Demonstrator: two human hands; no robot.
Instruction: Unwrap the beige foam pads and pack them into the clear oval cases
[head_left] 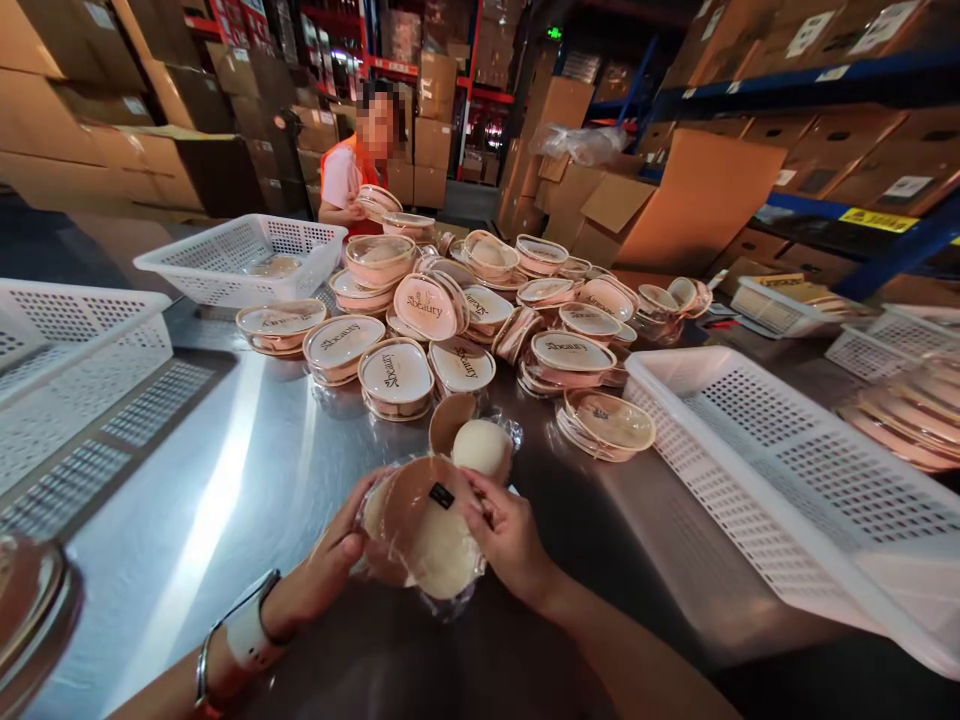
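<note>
Between my hands, low over the table, is a pair of tan and cream bra cups (431, 535) with a small black label, wrapped in crinkled clear plastic. My left hand (341, 540) grips its left edge, the thumb on the near side. On the right edge my right hand (510, 535) is closed, thumb and fingers pinching it near the label. Just beyond them a second pair of cups, one brown and one cream (482, 447), lies in clear film on the table. Several oval packs marked "beauty" (396, 372) are piled past that.
A white perforated basket (720, 480) stands at right, with others at left (82, 330) and back left (225, 285). Oval packs are stacked at far right (911, 410) and lower left (34, 600). Across the metal table a person (349, 180) holds packs. Cartons and shelving surround it.
</note>
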